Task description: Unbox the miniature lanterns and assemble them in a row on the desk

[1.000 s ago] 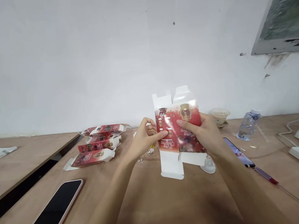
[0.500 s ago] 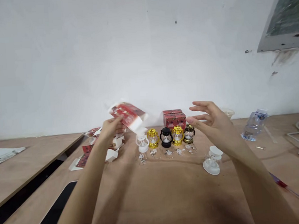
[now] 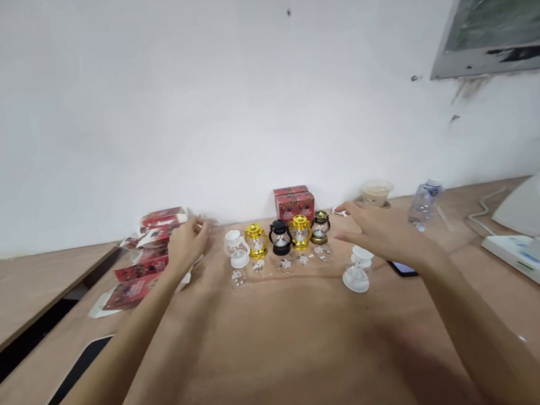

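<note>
Your left hand (image 3: 187, 242) rests on the stack of flat red cartons (image 3: 151, 254), fingers loosely curled — grip unclear. Right hand (image 3: 378, 235) open, empty, hovering nr the bronze mini lantern (image 3: 320, 227).

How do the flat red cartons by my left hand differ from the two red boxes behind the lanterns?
The flat red cartons lie collapsed in an overlapping pile with white flaps showing; the red boxes stand assembled and closed, side by side. The cartons sit under the left hand; the boxes sit by the wall, untouched. Both share the red print.

Bare forearms, no sleeves, unadorned
</note>
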### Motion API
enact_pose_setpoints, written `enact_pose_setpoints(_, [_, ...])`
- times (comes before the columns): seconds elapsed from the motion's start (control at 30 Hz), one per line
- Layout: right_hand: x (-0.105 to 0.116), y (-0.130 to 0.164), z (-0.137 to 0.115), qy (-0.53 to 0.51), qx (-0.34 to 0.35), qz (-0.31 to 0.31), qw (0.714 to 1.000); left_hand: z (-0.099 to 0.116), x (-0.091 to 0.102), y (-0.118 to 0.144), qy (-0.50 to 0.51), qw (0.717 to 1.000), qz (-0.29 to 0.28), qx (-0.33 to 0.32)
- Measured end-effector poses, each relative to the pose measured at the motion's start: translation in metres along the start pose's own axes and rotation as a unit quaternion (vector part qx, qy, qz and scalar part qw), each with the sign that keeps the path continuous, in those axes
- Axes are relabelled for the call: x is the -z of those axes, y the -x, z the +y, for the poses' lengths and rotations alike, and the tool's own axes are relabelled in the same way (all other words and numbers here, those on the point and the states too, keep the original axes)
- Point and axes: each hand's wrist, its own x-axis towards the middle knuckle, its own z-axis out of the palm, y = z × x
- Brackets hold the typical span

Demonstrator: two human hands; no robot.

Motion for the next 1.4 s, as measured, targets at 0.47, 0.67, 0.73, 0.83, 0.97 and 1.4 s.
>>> enact_pose_setpoints(0.47, [-0.072, 0.037, 0.009, -0.357, -0.024, -0.024, 0.933, 0.038, -0.100, 0.156, 0.464, 0.814, -0.346, -0.036])
enact_pose_setpoints(0.67, [-0.127, 0.044, -0.031, -0.563, 0.046, 0.055, 0.823, 0.026, -0.100, 0.150, 0.610, 0.695, -0.376, 0.064])
enact_pose_setpoints(0.73, [-0.142, 0.041, -0.034, -0.531, 0.072, 0.104, 0.838, 0.025, -0.100, 0.151, 0.634, 0.673, -0.372, 0.090])
enact_pose_setpoints(0.83, [-0.156, 0.037, -0.033, -0.411, 0.091, 0.181, 0.889, 0.029, -0.099, 0.153, 0.621, 0.703, -0.329, 0.109])
enact_pose_setpoints(0.97, [-0.164, 0.041, -0.035, -0.298, 0.090, 0.276, 0.909, 0.037, -0.101, 0.156, 0.594, 0.745, -0.279, 0.116])
enact_pose_setpoints(1.4, [-0.165, 0.062, -0.050, -0.416, 0.080, 0.179, 0.888, 0.031, -0.105, 0.156, 0.590, 0.774, -0.159, 0.162])
